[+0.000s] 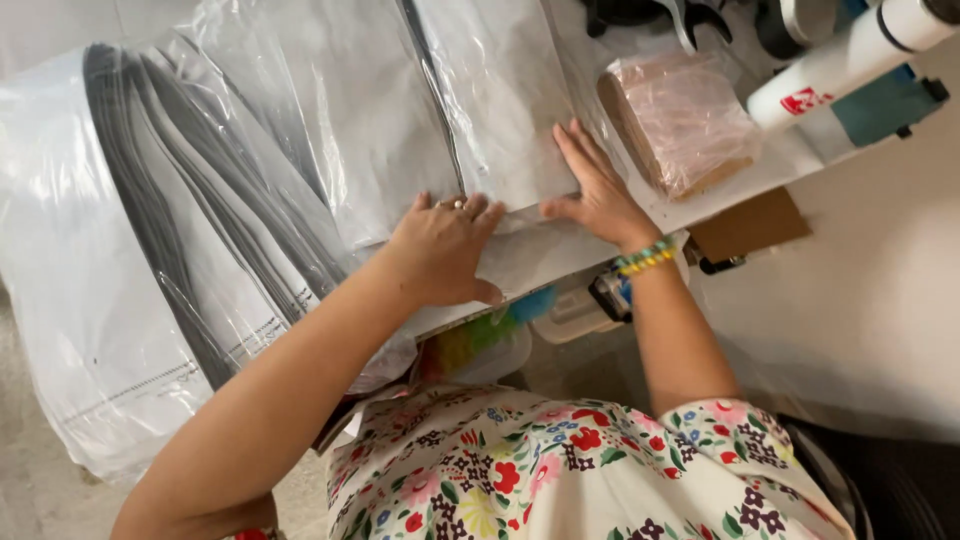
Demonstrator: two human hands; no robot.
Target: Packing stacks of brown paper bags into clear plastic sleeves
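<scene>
**Operator:** Head view shows both my hands flat on a stack of grey plastic mailer bags on the white table. My left hand presses the near edge of the stack, fingers spread, palm down, holding nothing. My right hand lies open just beside it at 3 o'clock, fingers pointing to 12 o'clock along the stack's right edge.

**Checker:** Packages around the stack?

**Operator:** At 9 o'clock, a large clear bag of folded grey mailers with dark edge strips, hanging past the table edge. At 2 o'clock from the right hand, a tan block wrapped in clear film, tilted. At 3 o'clock from that block, a white roll with a red mark, beside a teal holder. A brown cardboard piece lies near the right wrist.

**Checker:** Containers?

**Operator:** Below the table edge, at 6 o'clock from the hands, a clear plastic tub holds coloured items; I cannot tell what they are.
</scene>
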